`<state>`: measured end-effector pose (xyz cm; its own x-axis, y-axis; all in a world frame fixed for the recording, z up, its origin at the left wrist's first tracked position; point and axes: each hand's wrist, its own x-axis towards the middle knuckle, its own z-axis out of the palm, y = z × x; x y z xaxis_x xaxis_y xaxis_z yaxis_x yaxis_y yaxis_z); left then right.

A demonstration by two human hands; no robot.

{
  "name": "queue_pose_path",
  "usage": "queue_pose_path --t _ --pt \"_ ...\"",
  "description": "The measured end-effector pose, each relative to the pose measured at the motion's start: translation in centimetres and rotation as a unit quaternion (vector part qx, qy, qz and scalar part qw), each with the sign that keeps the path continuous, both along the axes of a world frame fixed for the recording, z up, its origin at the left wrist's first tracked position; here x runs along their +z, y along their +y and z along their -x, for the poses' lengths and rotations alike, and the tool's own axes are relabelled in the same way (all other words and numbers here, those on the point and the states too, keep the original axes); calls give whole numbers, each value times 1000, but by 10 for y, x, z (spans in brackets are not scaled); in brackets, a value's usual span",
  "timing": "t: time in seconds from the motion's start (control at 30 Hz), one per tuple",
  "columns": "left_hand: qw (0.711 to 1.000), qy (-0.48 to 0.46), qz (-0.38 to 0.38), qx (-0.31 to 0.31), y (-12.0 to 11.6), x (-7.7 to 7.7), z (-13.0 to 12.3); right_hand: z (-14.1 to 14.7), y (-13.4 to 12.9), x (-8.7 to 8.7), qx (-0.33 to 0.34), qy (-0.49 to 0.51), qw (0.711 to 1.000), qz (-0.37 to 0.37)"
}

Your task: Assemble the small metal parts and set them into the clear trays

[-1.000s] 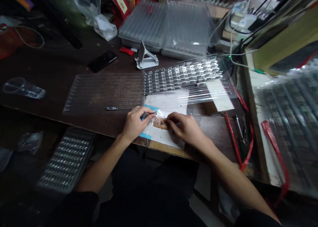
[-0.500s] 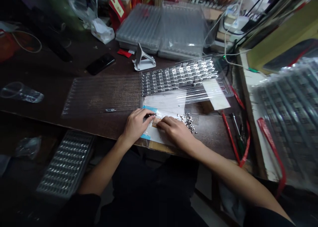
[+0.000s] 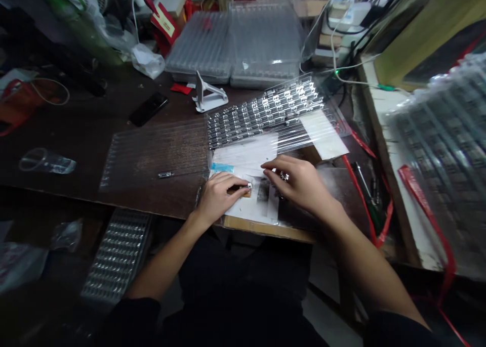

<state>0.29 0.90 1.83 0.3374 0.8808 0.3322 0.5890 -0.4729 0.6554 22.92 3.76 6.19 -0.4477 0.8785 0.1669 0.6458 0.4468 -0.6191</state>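
Note:
My left hand rests on the white paper at the table's front edge. Its thumb and fingers pinch a small metal connector, over a small tan block. To the right, my right hand hovers with thumb and index fingertips nearly together; anything between them is too small to make out. Beneath it, small shiny metal pieces lie in a pile, mostly hidden by the hand. Left of my hands, a single connector lies on a clear ribbed tray.
Behind my hands, a clear tray holds rows of connectors. Stacked trays, a white phone stand and a black phone are farther back. A plastic cup lies left; a screwdriver and red strap are right.
My right hand has moved right, away from the connector and over the pile of small metal pieces. My left hand still holds the connector. The view has shifted slightly.

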Motion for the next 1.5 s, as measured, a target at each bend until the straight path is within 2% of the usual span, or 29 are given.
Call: queue_pose_path --t 0.13,0.23,0.3,0.4,0.5,0.57,0.67,0.77,0.87,0.97,1.03,1.17,1.3,1.4,1.5 --pt "1000 21 2 1 1 -1 1 4 -2 -2 17 -39 999 8" --pt "999 33 5 2 1 -2 0 3 0 -6 -5 -111 994 11" --pt "1000 26 11 -2 0 -2 -2 1 3 -8 -16 -151 988 12" --pt "1000 -13 13 -4 -1 1 -2 1 6 -12 12 -174 984 23" --pt "993 -82 -25 87 1 8 10 1 7 -18 39 -171 984 38" --pt "980 -92 -55 167 6 14 30 0 9 -22 45 -168 984 36" --pt "972 -15 -64 226 13 21 70 -1 10 -22 58 -156 986 30" --pt "969 92 -52 222 15 21 101 1 8 -18 60 -97 992 53" --pt "963 162 -47 210 15 14 113 11 4 -18 57 0 998 37" --pt "956 200 -42 210 11 13 120 28 -1 -27 90 67 994 0" --pt "947 231 -33 221 7 17 128 39 -5 -34 112 77 991 1" --pt "933 269 -24 239 -1 32 143 52 -9 -44 105 47 993 14" --pt "955 218 -44 195 8 42 127 52 -11 -44 117 16 993 6" --pt "969 190 -47 148 29 44 96 53 -17 -35 129 -89 987 -29" --pt "970 195 -49 139 56 40 69 59 -24 -26 148 -190 968 -67"
